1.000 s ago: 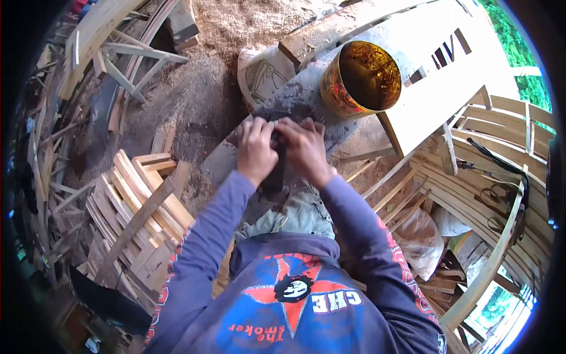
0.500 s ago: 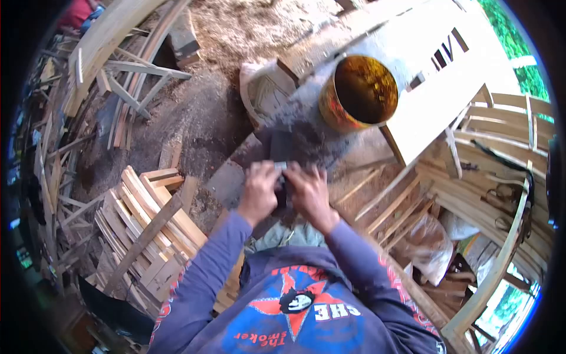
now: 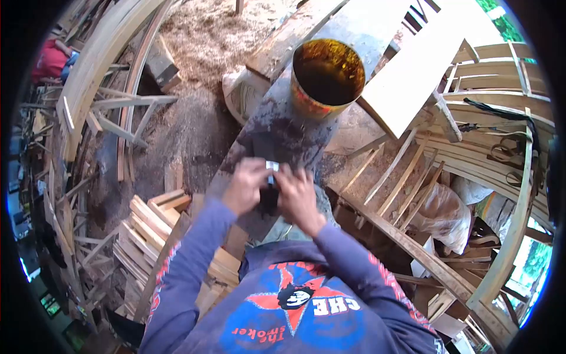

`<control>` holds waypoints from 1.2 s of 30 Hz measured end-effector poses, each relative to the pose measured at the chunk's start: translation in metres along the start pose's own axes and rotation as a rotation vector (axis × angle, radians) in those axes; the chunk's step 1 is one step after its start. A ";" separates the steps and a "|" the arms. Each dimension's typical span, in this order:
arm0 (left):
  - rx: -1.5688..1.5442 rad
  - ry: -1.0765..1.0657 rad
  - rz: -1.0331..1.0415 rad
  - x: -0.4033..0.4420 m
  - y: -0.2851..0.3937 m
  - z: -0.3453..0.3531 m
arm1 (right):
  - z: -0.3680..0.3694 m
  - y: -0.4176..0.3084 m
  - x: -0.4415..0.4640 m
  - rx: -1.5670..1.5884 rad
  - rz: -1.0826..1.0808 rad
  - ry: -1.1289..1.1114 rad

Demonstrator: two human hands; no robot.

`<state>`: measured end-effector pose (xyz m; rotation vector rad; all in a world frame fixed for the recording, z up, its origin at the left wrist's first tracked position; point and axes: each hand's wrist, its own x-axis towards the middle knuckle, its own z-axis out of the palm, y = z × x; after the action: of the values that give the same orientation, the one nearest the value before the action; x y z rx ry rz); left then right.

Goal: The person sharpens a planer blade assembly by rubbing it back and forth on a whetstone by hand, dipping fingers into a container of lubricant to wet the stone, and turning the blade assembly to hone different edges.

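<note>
My left hand [image 3: 246,186] and my right hand [image 3: 300,196] meet over a wet, dark-stained plank bench [image 3: 277,109]. Between their fingertips is a small shiny metal blade [image 3: 272,166], gripped from both sides. It lies on or just above a dark rectangular block [image 3: 269,144] that looks like a sharpening stone. Fingers of both hands are bent around the blade, and the left ones are slightly blurred. Beyond the stone, on the same bench, stands a rusty open can [image 3: 306,106] with dark liquid inside.
Cut wooden pieces [image 3: 147,224] are stacked at left. A pale board [image 3: 407,88] juts out at right, beside wooden slats [image 3: 407,183] and plastic bags [image 3: 445,218]. A person in red [image 3: 50,62] is at the far upper left. Sawdust [image 3: 206,35] covers the ground.
The camera view has shifted, so the can and bench appear further left and higher. Both hands still hold the blade over the stone, and its shiny face shows more now.
</note>
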<state>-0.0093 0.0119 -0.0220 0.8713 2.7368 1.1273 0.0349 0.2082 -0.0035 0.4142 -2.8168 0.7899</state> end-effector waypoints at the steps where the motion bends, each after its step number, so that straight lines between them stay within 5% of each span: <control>1: -0.041 -0.011 -0.034 -0.014 0.003 0.006 | 0.004 -0.006 -0.015 0.074 0.058 0.002; 8: 0.007 -0.029 0.042 0.029 -0.007 -0.013 | -0.002 0.000 0.020 -0.016 0.030 0.054; 20: -0.063 0.109 -0.255 0.003 -0.006 -0.026 | 0.014 -0.008 0.030 0.118 -0.035 -0.110; 28: 0.061 0.179 -0.183 -0.011 0.006 -0.005 | 0.013 -0.001 0.002 0.093 -0.077 -0.095; 36: 0.158 0.021 -0.137 0.003 0.017 -0.028 | 0.004 -0.008 -0.004 0.089 0.017 -0.174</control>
<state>-0.0109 0.0052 0.0104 0.6772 2.8830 0.9128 0.0412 0.2006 -0.0038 0.4964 -2.9565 0.9273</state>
